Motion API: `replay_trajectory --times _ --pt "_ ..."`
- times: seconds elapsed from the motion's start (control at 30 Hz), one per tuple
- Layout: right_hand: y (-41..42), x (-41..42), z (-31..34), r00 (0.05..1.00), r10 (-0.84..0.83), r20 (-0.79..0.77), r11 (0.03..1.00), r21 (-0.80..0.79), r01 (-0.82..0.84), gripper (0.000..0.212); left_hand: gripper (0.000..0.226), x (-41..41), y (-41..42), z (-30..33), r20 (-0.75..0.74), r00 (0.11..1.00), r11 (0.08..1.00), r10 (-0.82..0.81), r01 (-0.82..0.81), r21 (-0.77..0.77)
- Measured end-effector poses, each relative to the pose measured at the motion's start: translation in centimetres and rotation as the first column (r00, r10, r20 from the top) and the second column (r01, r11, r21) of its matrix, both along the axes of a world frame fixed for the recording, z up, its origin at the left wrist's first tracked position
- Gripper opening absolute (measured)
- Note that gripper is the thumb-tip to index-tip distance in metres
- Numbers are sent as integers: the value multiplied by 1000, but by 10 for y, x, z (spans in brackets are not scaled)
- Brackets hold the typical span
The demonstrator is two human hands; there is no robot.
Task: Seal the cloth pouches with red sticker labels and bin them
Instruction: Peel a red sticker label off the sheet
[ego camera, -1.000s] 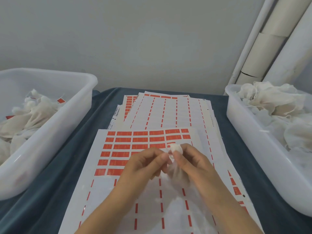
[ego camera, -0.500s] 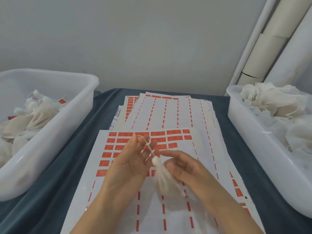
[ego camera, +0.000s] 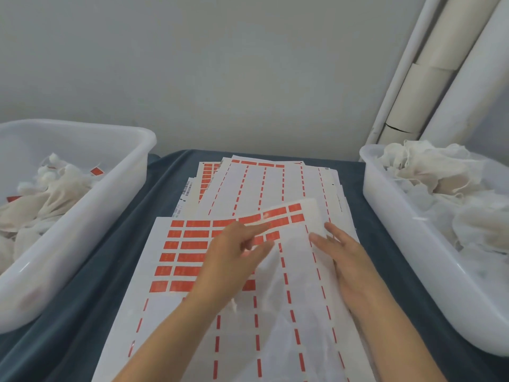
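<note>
While your head camera looks down over the blue-draped table [ego camera: 115, 244], both of your bare forearms reach forward across the top label sheet [ego camera: 192, 307]. Your left hand [ego camera: 234, 257] hovers over the block of red sticker labels [ego camera: 181, 257], wrist low, fingers extended and slightly fanned toward the sheet's far right corner. That corner is lifted off the stack and curls up just past your fingertips [ego camera: 261, 226]; motion blur there keeps it unclear whether your fingers pinch the paper or a label, so the left grip cannot be read with confidence, though the fingers look straight, not curled. Your right hand [ego camera: 344, 255] lies flat, palm down, fingers straight and spread, pressing the right side of the same sheet beside a dashed red line; it holds nothing. A gauzy white cloth pouch [ego camera: 278, 312] lies on the sheet between your two forearms, partly under your left wrist and nearly see-through against the paper. More label sheets [ego camera: 264, 183], mostly stripped to red dashes, fan out beyond the top one toward the wall. At your left, a white plastic bin [ego camera: 82, 216] holds cream pouches, a few showing red labels [ego camera: 96, 170]. At your right, a second white bin [ego camera: 413, 244] is heaped with loose pouches [ego camera: 429, 172]. Pale pipes [ego camera: 429, 78] run up the wall behind it.
</note>
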State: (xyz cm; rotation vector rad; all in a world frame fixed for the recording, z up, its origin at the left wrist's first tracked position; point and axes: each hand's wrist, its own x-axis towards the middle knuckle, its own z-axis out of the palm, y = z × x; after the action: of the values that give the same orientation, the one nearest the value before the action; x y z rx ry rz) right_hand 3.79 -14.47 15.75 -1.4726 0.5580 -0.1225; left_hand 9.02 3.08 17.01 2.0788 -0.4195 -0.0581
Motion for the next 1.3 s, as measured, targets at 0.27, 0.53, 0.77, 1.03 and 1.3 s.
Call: replay_trajectory --times 0.27,0.53,0.77,1.03,1.3 --pt "3 -3 -2 971 228 -69 973 56 -224 35 41 4 -26 -22 163 987 985 -9 -19 173" --pt "5 -7 -1 960 281 -5 958 54 -280 33 30 3 -13 -19 281 960 999 19 -28 26" --pt "12 -8 -1 962 269 34 961 -71 -267 36 27 0 -9 -12 338 941 1000 3 -4 2" --pt "18 -9 0 959 279 53 950 -161 -268 53 20 5 0 -5 303 952 997 -42 61 -54" --pt "17 -9 -1 956 289 55 948 -152 -278 49 32 6 4 -1 356 931 990 -80 115 -78"
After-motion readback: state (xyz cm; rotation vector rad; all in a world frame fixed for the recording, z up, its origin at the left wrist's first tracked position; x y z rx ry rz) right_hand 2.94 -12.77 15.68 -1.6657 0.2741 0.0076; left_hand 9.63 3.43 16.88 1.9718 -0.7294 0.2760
